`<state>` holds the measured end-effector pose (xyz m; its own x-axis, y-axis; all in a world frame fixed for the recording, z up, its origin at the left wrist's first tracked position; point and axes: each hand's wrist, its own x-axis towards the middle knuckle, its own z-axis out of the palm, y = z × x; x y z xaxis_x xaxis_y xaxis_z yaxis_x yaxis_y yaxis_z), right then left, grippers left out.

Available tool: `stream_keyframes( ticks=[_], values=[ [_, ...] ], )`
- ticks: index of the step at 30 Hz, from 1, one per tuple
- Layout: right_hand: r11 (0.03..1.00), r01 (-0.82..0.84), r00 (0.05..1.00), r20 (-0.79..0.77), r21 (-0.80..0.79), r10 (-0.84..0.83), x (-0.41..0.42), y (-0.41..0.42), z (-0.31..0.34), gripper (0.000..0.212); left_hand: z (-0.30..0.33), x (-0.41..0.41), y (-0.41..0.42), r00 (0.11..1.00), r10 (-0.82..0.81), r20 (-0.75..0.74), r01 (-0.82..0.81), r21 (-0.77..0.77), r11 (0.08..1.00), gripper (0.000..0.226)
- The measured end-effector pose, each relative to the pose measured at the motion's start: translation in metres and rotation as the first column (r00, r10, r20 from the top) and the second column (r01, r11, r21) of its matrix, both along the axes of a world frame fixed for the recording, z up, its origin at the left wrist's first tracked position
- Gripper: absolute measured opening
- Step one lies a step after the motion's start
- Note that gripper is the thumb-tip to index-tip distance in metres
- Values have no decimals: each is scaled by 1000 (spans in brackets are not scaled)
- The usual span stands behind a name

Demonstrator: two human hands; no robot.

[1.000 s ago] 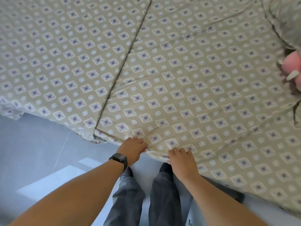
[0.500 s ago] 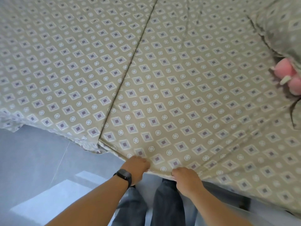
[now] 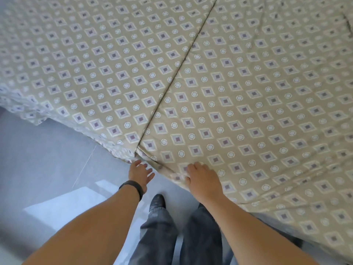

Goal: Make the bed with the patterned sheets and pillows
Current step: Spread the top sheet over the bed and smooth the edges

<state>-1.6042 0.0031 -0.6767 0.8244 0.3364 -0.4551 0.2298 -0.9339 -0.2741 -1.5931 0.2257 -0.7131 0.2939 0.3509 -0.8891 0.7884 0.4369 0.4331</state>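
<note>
Your patterned sheet (image 3: 238,104) lies spread flat over the bed, filling the upper and right part of the view, olive ground with diamonds and small rings. It sits on a second layer in the same print (image 3: 80,69) that shows to the left. The top sheet's long left edge (image 3: 183,67) runs as a dark line from the top right down to a corner (image 3: 138,149) near the bed's side, so the long axis points diagonally away from you, up and to the right. The near edge runs from that corner off to the lower right, hanging over the side.

Your right hand (image 3: 200,178) lies palm down on that near edge, fingers (image 3: 194,166) laid on the cloth and close together; whether the thumb hooks under the hem, you can't tell. Your left hand (image 3: 140,172) hangs just below the corner, fingers spread and relaxed, holding nothing, tips just beside the lower layer's edge. A black wristband (image 3: 132,186) sits on that wrist.

Below: grey floor (image 3: 47,159), dark trousers (image 3: 158,236), one dark shoe (image 3: 157,201).
</note>
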Motion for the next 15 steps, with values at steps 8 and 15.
stream_keyframes(
  ticks=[8, 15],
  values=[
    [996, -68, 995, 74, -51, 71, 30, 79, -22, 20, -21, 23, 12, 994, 109, -22, -111, -273, 956, 32],
    [992, 13, 1000, 24, 122, -16, 60, 101, -39, 21, -61, 35, 19, 958, 286, -36, -281, -334, 900, 28]
  ],
)
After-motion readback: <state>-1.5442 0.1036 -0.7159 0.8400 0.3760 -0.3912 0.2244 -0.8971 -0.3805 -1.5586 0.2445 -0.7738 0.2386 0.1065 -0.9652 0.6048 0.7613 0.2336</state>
